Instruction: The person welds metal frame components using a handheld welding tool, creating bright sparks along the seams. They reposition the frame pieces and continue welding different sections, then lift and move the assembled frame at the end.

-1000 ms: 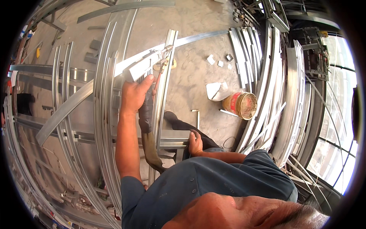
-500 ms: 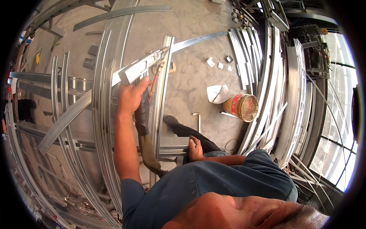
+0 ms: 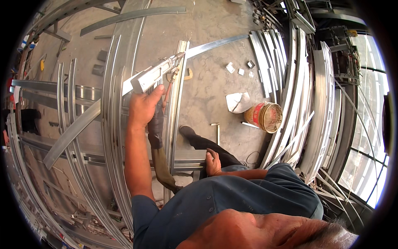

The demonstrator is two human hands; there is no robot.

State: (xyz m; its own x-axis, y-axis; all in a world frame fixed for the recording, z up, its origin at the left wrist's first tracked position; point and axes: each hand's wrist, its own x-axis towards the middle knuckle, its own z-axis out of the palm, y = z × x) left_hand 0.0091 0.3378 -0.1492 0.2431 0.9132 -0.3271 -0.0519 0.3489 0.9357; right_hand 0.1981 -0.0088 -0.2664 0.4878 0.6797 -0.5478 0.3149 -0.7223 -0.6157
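Note:
My left hand (image 3: pixel 144 108) is closed round the rear of a silver power tool (image 3: pixel 152 79) with a narrow nose. Its nose reaches across a long metal profile (image 3: pixel 172 112) near that profile's far end. A brass-coloured fitting and a thin red hose or rod (image 3: pixel 167 96) show beneath the tool; how they connect is unclear. My right hand (image 3: pixel 213 162) lies low by my leg, next to a metal crossbar (image 3: pixel 188 164). Its fingers are curled, and what they hold, if anything, is hidden.
Long metal profiles (image 3: pixel 112 124) run along the left, crossed by a slanting strip (image 3: pixel 74 132). A bucket (image 3: pixel 263 117), a white sheet (image 3: pixel 237 102) and small offcuts (image 3: pixel 241 72) sit on the floor at the right. Stacked profiles (image 3: pixel 271 62) stand beyond them.
The view has shifted very slightly. My left hand keeps its hold on the power tool at the profile, and my right hand stays by my leg.

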